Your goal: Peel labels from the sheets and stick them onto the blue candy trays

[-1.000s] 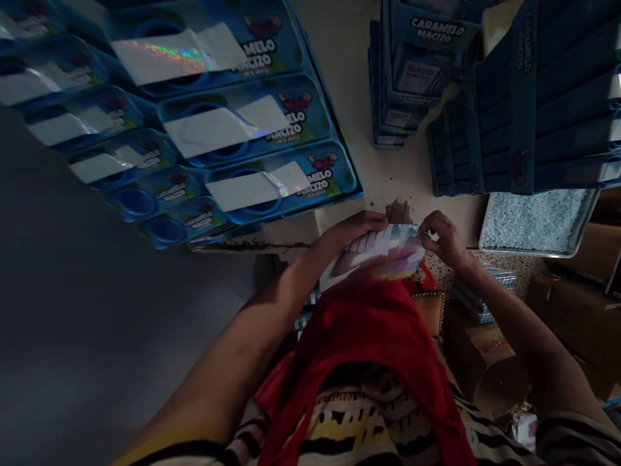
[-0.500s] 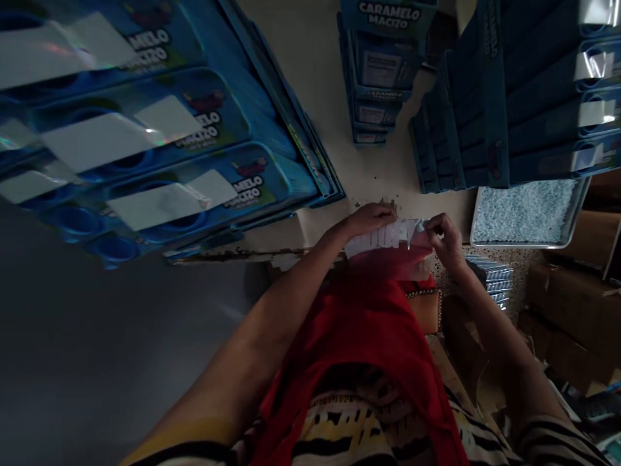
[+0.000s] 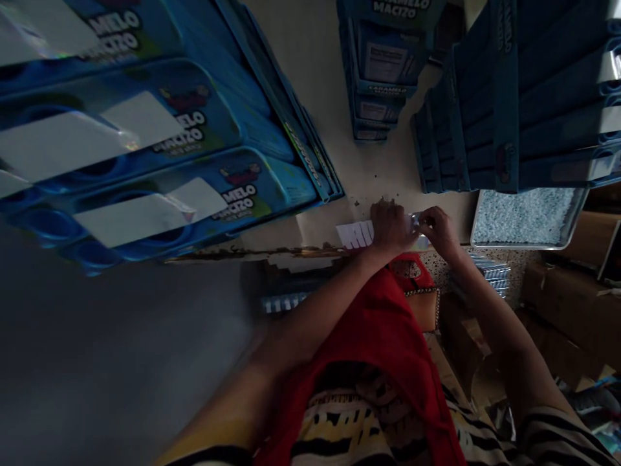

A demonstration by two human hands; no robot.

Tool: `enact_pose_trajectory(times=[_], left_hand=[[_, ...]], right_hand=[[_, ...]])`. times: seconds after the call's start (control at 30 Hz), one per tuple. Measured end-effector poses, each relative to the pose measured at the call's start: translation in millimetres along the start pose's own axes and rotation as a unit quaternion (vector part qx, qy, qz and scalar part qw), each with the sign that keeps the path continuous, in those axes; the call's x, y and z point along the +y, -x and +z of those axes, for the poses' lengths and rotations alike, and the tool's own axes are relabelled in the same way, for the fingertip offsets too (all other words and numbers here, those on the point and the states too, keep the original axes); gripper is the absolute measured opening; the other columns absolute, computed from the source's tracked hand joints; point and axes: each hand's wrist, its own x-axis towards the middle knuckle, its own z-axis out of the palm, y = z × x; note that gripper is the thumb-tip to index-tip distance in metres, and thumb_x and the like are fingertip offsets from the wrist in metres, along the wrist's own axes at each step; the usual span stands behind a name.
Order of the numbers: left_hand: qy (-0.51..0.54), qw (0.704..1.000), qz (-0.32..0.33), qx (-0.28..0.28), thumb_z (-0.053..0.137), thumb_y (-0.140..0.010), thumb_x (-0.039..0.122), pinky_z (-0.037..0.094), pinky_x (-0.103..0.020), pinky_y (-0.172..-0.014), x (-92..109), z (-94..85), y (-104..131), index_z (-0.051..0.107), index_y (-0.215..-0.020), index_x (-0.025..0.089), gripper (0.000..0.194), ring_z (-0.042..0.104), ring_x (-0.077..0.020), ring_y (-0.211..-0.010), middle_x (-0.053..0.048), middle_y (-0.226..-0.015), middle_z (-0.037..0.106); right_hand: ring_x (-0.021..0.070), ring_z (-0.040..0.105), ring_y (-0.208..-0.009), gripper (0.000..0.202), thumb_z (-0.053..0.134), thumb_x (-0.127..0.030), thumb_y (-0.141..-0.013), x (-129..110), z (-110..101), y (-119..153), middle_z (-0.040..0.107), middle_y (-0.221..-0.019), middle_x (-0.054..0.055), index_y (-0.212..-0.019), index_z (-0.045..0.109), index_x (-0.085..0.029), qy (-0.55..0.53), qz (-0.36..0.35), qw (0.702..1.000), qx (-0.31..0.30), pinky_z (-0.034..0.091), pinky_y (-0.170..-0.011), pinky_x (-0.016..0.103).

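A clear plastic bag (image 3: 415, 221) with white strips (image 3: 356, 235) in or under it lies at the table's near edge, stretched between my hands. Over its middle, my left hand (image 3: 389, 226) is closed, fingers bent down and hiding much of it. My right hand (image 3: 438, 230) pinches the crumpled right end of the plastic between thumb and fingers. The two hands are close together, nearly touching. What else the bag holds is hidden.
Stacked blue candy boxes (image 3: 194, 129) stand at the left, with more blue boxes (image 3: 383, 65) at the back and a tall stack (image 3: 485, 110) at the right. A metal tray (image 3: 521, 246) of pale blue pellets sits right of my hands. Cardboard boxes (image 3: 557, 291) are lower right.
My left hand has moved right along the bag, closer to my right hand. The bag, which hung over the red apron, now shows mostly at the table edge. My right hand stays at its end.
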Motion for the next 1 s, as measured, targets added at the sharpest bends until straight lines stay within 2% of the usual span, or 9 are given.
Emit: enact_pose_trajectory(times=[0.13, 0.23, 0.37, 0.47, 0.57, 0.67, 0.77, 0.93, 1.0], left_hand=[[0.028, 0.999, -0.005, -0.024, 0.063, -0.091, 0.041, 0.029, -0.057, -0.116, -6, 1.1, -6, 0.067, -0.109, 0.013, 0.034, 0.053, -0.0425, -0.129, -0.024, -0.121, 0.067], [0.052, 0.997, -0.013, -0.049, 0.062, -0.09, 0.033, 0.034, -0.054, -0.112, -12, 0.2, -9, 0.068, -0.102, 0.014, 0.024, 0.056, -0.0412, -0.126, -0.022, -0.115, 0.07], [0.09, 0.992, 0.007, -0.088, 0.063, -0.087, 0.025, 0.039, -0.049, -0.108, -17, -0.8, -15, 0.071, -0.101, 0.014, 0.02, 0.062, -0.0379, -0.118, -0.018, -0.107, 0.073], [0.117, 0.985, 0.004, -0.124, 0.062, -0.084, 0.019, 0.041, -0.047, -0.106, -19, -0.2, -18, 0.074, -0.098, 0.013, 0.019, 0.064, -0.0369, -0.116, -0.018, -0.104, 0.074], [0.139, 0.981, -0.011, -0.138, 0.065, -0.084, 0.02, 0.042, -0.047, -0.106, -22, 1.6, -20, 0.077, -0.095, 0.012, 0.018, 0.062, -0.0388, -0.12, -0.019, -0.104, 0.075], [0.17, 0.977, -0.022, -0.13, 0.073, -0.082, 0.029, 0.04, -0.047, -0.108, -24, 4.1, -19, 0.078, -0.096, 0.014, 0.021, 0.059, -0.0404, -0.124, -0.017, -0.105, 0.075], [0.199, 0.969, -0.038, -0.139, 0.076, -0.083, 0.036, 0.043, -0.044, -0.103, -25, 8.7, -19, 0.077, -0.092, 0.013, 0.025, 0.063, -0.0384, -0.115, -0.016, -0.097, 0.075], [0.255, 0.945, -0.076, -0.189, 0.074, -0.084, 0.029, 0.045, -0.039, -0.084, -28, 19.6, -17, 0.072, -0.079, 0.011, 0.019, 0.067, -0.0306, -0.088, -0.013, -0.082, 0.069], [0.283, 0.932, -0.089, -0.207, 0.076, -0.083, 0.028, 0.044, -0.039, -0.082, -32, 23.0, -17, 0.07, -0.077, 0.012, 0.018, 0.066, -0.0298, -0.086, -0.011, -0.077, 0.066]], right_hand=[[0.0172, 0.056, -0.073, 0.01, 0.064, -0.015, -0.082, -8, -2, -13, 0.063, -0.082, 0.002, -0.089, 0.071, -0.018, 0.067, -0.008, 0.997, -0.047, 0.039, -0.071, 0.03], [0.0177, 0.057, -0.075, 0.011, 0.064, -0.017, -0.087, -15, -3, -25, 0.066, -0.084, 0.004, -0.092, 0.074, -0.018, 0.124, -0.033, 0.987, -0.092, 0.037, -0.073, 0.03], [0.0205, 0.059, -0.084, 0.012, 0.064, -0.022, -0.093, -19, -4, -43, 0.068, -0.088, 0.006, -0.094, 0.076, -0.019, 0.182, -0.093, 0.964, -0.168, 0.034, -0.076, 0.031], [0.022, 0.057, -0.087, 0.01, 0.07, -0.026, -0.092, -15, -3, -56, 0.068, -0.089, 0.007, -0.092, 0.077, -0.019, 0.198, -0.121, 0.947, -0.22, 0.032, -0.076, 0.031], [0.0222, 0.056, -0.089, 0.012, 0.073, -0.03, -0.091, -7, 0, -65, 0.068, -0.091, 0.008, -0.09, 0.076, -0.019, 0.193, -0.134, 0.939, -0.249, 0.033, -0.077, 0.031], [0.0204, 0.057, -0.088, 0.012, 0.073, -0.029, -0.089, 2, 1, -69, 0.069, -0.093, 0.008, -0.091, 0.076, -0.018, 0.151, -0.112, 0.945, -0.268, 0.035, -0.077, 0.029], [0.0177, 0.059, -0.086, 0.014, 0.071, -0.029, -0.087, 9, 0, -71, 0.07, -0.095, 0.007, -0.093, 0.077, -0.018, 0.098, -0.065, 0.949, -0.292, 0.038, -0.076, 0.026], [0.0157, 0.059, -0.079, 0.015, 0.068, -0.027, -0.083, 12, 1, -75, 0.071, -0.083, 0.004, -0.089, 0.077, -0.016, 0.073, 0.005, 0.934, -0.35, 0.037, -0.071, 0.026], [0.015, 0.058, -0.076, 0.016, 0.068, -0.027, -0.081, 11, 2, -77, 0.071, -0.08, 0.003, -0.087, 0.077, -0.015, 0.071, 0.027, 0.926, -0.369, 0.036, -0.069, 0.026]])
